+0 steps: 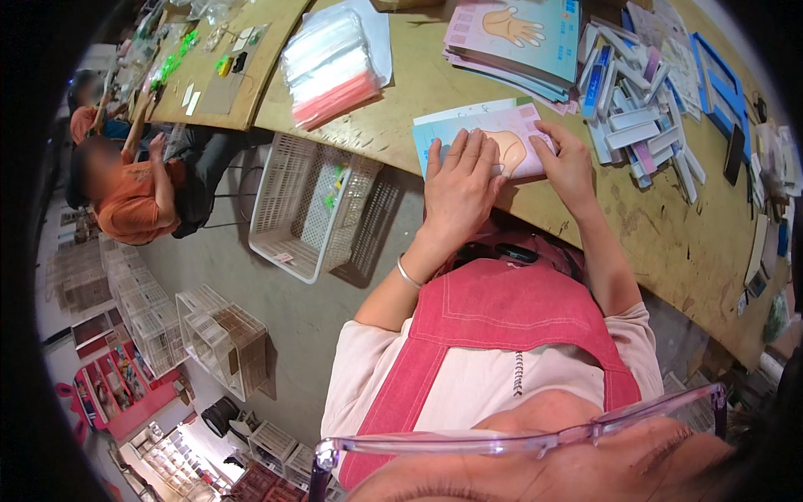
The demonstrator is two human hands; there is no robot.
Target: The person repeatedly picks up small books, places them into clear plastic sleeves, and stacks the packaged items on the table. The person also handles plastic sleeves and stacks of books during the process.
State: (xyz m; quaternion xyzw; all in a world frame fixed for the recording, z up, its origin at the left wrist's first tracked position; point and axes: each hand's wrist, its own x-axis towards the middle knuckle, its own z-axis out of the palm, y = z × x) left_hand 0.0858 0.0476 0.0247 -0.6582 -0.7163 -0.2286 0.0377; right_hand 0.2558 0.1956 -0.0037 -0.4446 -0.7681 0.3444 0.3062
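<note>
A pink and light-blue printed card (529, 125) with a drawn hand on it lies at the table's near edge. A white sheet (477, 108) shows along its far side. My left hand (460, 180) rests flat on the card, fingers stretched out and covering part of the drawing. At the card's right edge, my right hand (570, 163) has its thumb and bent fingers closed on the card. Beyond them stands a stack of similar printed cards (514, 29). Clear plastic bags with pinkish-red ends (330, 67) lie in a pile to the left.
Right of my hands is a heap of small white boxes (636, 109), beside a blue frame (721, 84). A white plastic basket (284, 243) stands below the table at left. Two people sit at the left, one in an orange shirt (138, 201), near another worktable (268, 58).
</note>
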